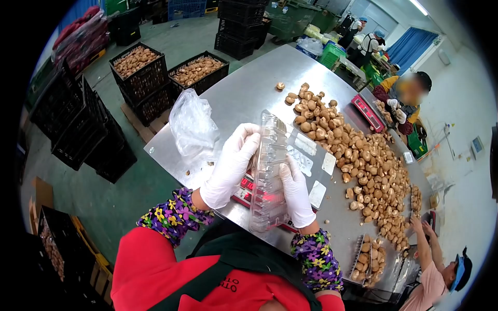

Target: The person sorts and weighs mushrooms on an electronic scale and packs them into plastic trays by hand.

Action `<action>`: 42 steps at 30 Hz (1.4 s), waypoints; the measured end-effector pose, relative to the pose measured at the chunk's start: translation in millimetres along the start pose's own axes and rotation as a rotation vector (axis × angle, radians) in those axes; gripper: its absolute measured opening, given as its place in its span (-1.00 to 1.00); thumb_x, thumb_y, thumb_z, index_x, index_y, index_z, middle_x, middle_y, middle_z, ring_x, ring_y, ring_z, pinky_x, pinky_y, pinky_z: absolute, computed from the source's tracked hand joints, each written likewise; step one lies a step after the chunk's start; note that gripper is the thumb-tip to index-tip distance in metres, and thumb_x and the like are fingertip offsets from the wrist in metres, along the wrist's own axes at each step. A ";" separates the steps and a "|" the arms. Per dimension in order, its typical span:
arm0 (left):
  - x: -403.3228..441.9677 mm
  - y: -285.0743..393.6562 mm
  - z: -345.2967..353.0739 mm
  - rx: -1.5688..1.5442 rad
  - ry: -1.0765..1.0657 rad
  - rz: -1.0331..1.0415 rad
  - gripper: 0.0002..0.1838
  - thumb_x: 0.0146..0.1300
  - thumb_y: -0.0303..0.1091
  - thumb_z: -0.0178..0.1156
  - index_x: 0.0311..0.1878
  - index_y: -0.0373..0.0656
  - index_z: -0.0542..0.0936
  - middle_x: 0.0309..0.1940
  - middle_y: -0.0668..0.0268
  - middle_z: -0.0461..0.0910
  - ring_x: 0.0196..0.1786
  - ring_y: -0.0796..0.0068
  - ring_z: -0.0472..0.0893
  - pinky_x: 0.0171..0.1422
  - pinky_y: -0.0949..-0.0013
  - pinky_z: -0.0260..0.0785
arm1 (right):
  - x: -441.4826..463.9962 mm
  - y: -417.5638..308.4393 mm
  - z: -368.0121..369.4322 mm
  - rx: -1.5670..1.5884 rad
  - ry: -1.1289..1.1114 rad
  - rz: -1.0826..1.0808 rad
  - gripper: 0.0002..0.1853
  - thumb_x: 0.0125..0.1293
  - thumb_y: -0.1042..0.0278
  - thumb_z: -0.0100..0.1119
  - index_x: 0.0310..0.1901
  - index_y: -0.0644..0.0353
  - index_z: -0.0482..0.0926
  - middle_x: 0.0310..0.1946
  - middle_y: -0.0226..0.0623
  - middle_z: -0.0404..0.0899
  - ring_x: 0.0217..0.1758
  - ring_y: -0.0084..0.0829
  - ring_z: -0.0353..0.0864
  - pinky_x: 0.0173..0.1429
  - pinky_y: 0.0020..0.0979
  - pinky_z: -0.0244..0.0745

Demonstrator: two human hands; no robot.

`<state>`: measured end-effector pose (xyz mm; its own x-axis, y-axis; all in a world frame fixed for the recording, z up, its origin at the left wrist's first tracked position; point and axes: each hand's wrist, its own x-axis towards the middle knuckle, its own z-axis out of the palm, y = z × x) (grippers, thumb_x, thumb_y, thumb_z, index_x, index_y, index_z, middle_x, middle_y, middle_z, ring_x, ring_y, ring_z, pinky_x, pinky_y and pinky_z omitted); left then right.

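My left hand (232, 165), in a white glove, grips the left side of a clear plastic tray (269, 181), its fingers bent near the upper edge. On the tray's right side my right hand (296, 193), also gloved, holds it with the thumb against the plastic. The tray looks empty and is tilted above a scale (244, 190) whose red digits show partly behind it. White labels (317, 194) lie on the scale's plate. A long heap of brown mushrooms (363, 160) spreads to the right on the metal table (238, 85).
A clear plastic bag (193, 124) lies at the table's left edge. Filled trays (368, 260) stand at the lower right. Crates of mushrooms (137, 62) stand beyond the table. A co-worker (407, 98) sits near another scale (368, 112); another person (433, 274) reaches in at the lower right.
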<state>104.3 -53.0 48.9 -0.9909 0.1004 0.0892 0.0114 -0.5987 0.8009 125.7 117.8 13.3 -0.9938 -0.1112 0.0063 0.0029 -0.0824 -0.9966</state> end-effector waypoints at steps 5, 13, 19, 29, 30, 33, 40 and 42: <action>9.4 9.6 -15.6 0.148 -0.113 -0.137 -0.84 0.49 -0.33 0.04 0.01 -0.18 0.45 -0.16 0.40 0.56 -0.16 0.70 0.57 -0.09 0.57 0.50 | 0.3 -0.4 -4.6 -0.044 0.016 -0.020 -0.33 0.47 0.15 0.15 0.45 0.33 0.18 0.17 -0.21 0.49 0.16 -0.51 0.47 0.26 -0.45 0.41; 3.1 -22.1 -5.2 -0.142 0.092 -0.052 -0.81 0.54 -0.25 -0.02 -0.12 -0.14 0.49 -0.24 0.42 0.54 -0.19 0.68 0.52 -0.03 0.57 0.40 | 8.5 -11.1 -0.1 -0.145 0.166 -0.108 -0.31 0.43 0.28 0.19 0.45 0.32 0.11 0.11 -0.19 0.48 0.06 -0.50 0.51 0.17 -0.44 0.46; 25.9 -10.6 9.6 0.341 0.132 0.446 -0.72 0.51 -0.15 0.08 -0.28 -0.13 0.43 -0.44 0.56 0.38 -0.37 0.78 0.28 -0.32 0.61 0.18 | 7.8 -28.0 -11.2 -0.037 0.206 -0.113 -0.51 0.37 0.36 0.25 0.26 0.27 0.33 -0.01 -0.30 0.53 0.03 -0.49 0.49 0.13 -0.47 0.44; 106.5 31.9 -21.0 0.489 0.043 0.517 -0.80 0.48 -0.26 0.12 -0.24 -0.17 0.52 -0.45 0.51 0.44 -0.37 0.73 0.37 -0.23 0.58 0.25 | -6.8 -60.2 -76.4 -0.566 0.534 -0.635 -0.83 0.26 0.50 0.29 -0.13 0.17 0.56 -0.26 -0.39 0.57 -0.16 -0.47 0.56 -0.06 -0.46 0.47; 110.3 31.3 -23.6 0.498 0.039 0.461 -0.82 0.47 -0.29 0.14 -0.25 -0.17 0.52 -0.44 0.50 0.46 -0.37 0.72 0.39 -0.22 0.58 0.26 | -5.1 -56.6 -78.5 -1.020 0.520 -0.753 -0.83 0.21 0.51 0.31 -0.17 0.15 0.59 -0.27 -0.36 0.59 -0.17 -0.40 0.56 -0.05 -0.41 0.47; 118.9 22.1 -32.1 0.493 0.014 0.452 -0.85 0.44 -0.33 0.17 -0.26 -0.17 0.52 -0.43 0.51 0.47 -0.36 0.73 0.40 -0.21 0.59 0.27 | -3.2 -11.9 -69.1 -1.376 0.383 -0.696 -0.82 0.12 0.36 0.35 -0.20 0.00 0.64 -0.27 -0.41 0.60 -0.19 -0.28 0.55 -0.12 -0.32 0.50; 131.6 10.2 -35.2 0.683 0.027 0.615 -0.86 0.32 -0.45 0.26 -0.33 -0.23 0.50 -0.47 0.47 0.47 -0.40 0.73 0.38 -0.28 0.57 0.31 | -11.3 35.6 -52.1 -1.502 0.260 -0.673 -0.84 0.15 0.37 0.23 -0.20 -0.01 0.61 -0.32 -0.43 0.55 -0.21 -0.31 0.56 -0.26 -0.31 0.51; 141.6 -0.6 -40.7 0.866 0.028 0.684 -0.85 0.28 -0.45 0.29 -0.33 -0.24 0.50 -0.48 0.39 0.48 -0.42 0.61 0.42 -0.28 0.50 0.33 | -12.6 41.6 -53.2 -1.500 0.250 -0.627 -0.87 0.16 0.38 0.23 -0.24 0.01 0.60 -0.35 -0.40 0.53 -0.24 -0.30 0.55 -0.28 -0.30 0.50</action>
<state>-41.5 -70.8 36.9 -0.7423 -0.0641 0.6670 0.6374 0.2394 0.7324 132.4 168.5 -32.7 -0.7907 -0.2676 0.5506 -0.3384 0.9406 -0.0288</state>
